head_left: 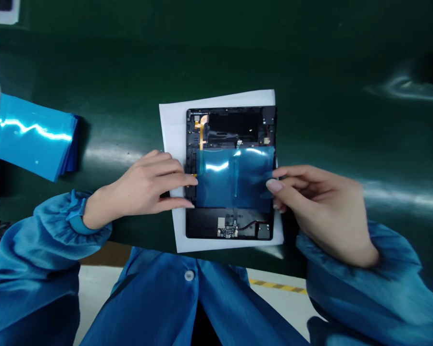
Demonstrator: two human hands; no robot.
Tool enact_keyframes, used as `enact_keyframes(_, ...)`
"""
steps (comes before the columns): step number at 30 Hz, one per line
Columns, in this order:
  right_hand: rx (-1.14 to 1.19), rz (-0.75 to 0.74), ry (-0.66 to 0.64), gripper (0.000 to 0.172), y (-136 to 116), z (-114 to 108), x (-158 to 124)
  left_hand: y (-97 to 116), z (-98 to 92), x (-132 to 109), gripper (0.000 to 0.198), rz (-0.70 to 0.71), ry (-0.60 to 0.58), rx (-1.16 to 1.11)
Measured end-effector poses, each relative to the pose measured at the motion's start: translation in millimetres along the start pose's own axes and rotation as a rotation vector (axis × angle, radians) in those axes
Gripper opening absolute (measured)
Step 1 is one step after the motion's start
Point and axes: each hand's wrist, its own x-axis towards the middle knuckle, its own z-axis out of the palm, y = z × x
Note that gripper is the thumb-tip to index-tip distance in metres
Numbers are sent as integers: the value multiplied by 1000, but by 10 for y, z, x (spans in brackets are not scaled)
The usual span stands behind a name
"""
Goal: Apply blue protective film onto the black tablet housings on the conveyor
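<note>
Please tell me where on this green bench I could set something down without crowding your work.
Bare green bench lies between the blue film stack and the white paper, and right of the paper. Crowded: the open tablet between your left hand and right hand.

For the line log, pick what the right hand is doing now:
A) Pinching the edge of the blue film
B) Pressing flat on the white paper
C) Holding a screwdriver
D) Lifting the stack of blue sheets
A: the right hand grips the right edge of the blue film lying across the black tablet housing between thumb and finger.
</note>
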Motion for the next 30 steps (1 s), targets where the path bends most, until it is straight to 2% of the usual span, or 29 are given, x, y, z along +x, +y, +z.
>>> enact_keyframes(3,35,-7,51,20,16,1,-8,12,-27,147,31,43,-4,156)
enact_keyframes(6,67,-54,154,19,37,4,0,46,0,364,30,122,-68,266)
enact_keyframes(10,92,-130,257,21,77,4,49,173,161,682,26,146,-189,319)
enact_keyframes(14,88,-137,298,26,115,-3,115,338,344,938,31,140,-248,321)
enact_keyframes(18,33,-154,286,28,144,-16,132,317,343,946,34,103,-268,287)
enact_keyframes(21,-101,-260,294,24,148,-15,82,118,199,735,45,-71,-157,236)
enact_keyframes(23,-243,-439,214,19,121,10,29,-42,88,544,60,-195,-66,201)
enact_keyframes(25,-418,-655,29,20,63,63,-12,-172,16,375,85,-265,-35,163)
enact_keyframes(28,-697,-901,-234,31,-57,179,28,-269,13,233,119,-316,-110,114)
enact_keyframes(30,-832,-976,-300,36,-134,252,141,-282,50,212,128,-343,-167,99)
